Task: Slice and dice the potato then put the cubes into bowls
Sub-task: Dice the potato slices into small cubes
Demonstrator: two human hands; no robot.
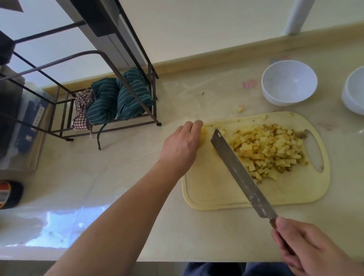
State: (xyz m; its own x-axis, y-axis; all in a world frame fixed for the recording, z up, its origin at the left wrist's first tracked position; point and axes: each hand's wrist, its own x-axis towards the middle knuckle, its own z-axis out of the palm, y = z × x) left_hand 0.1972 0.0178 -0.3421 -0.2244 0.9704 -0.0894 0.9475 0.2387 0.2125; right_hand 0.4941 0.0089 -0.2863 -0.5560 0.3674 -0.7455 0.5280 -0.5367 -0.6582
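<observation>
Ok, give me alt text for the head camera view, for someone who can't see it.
On a cutting board, the right hand holds a knife beside a pile of potato cubes while the left hand steadies a last potato piece. Two white bowls wait behind.

My right hand (302, 249) grips the knife (241, 172) over the cutting board (209, 191), blade beside the heap of potato cubes (270, 148). My left hand (182, 147) holds a potato piece (203, 135) at the board's far-left corner. Two white bowls (289, 84) stand beyond the board.
</observation>
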